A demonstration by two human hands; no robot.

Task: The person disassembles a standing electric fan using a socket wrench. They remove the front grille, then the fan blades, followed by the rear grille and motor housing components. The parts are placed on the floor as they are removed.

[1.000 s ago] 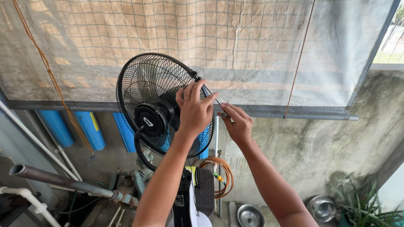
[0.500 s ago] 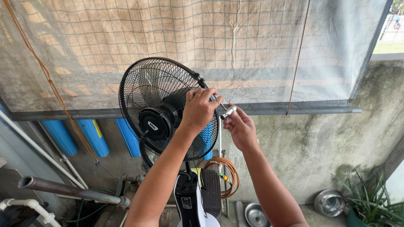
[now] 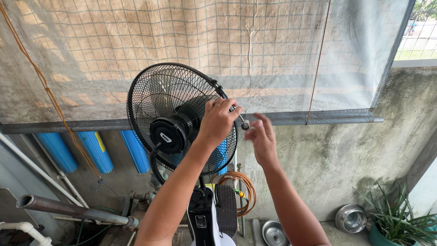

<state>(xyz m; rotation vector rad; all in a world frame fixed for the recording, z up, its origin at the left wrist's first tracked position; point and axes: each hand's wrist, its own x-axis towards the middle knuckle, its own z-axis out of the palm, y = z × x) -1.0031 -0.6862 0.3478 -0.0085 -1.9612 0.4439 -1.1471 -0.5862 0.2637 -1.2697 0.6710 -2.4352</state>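
Fan guard [image 3: 159, 109], a round black wire cage on a standing fan, fills the middle of the view, with the dark hub [image 3: 166, 135] at its centre and the motor housing showing through the mesh behind. Its right rim lies under the left hand [image 3: 218, 120], whose fingers are curled around the edge of the cage. At that rim a small metal screw [image 3: 245, 125] sticks out, just right of the left fingertips. The right hand [image 3: 261, 139] hangs just beside the screw, fingers loosely spread and slightly blurred; it grips nothing, and whether a fingertip touches the screw cannot be told.

Below the guard stands the fan's white and black column [image 3: 202, 223], with an orange hose coil [image 3: 241, 191] to its right. Blue cylinders [image 3: 93, 152] hang on the wall at left, above grey pipes [image 3: 68, 209]. Two steel bowls [image 3: 350, 218] sit on the floor at right; what is in them cannot be made out. A green potted plant [image 3: 400, 221] stands at far right. Mesh sheeting [image 3: 182, 45] covers the wall above.
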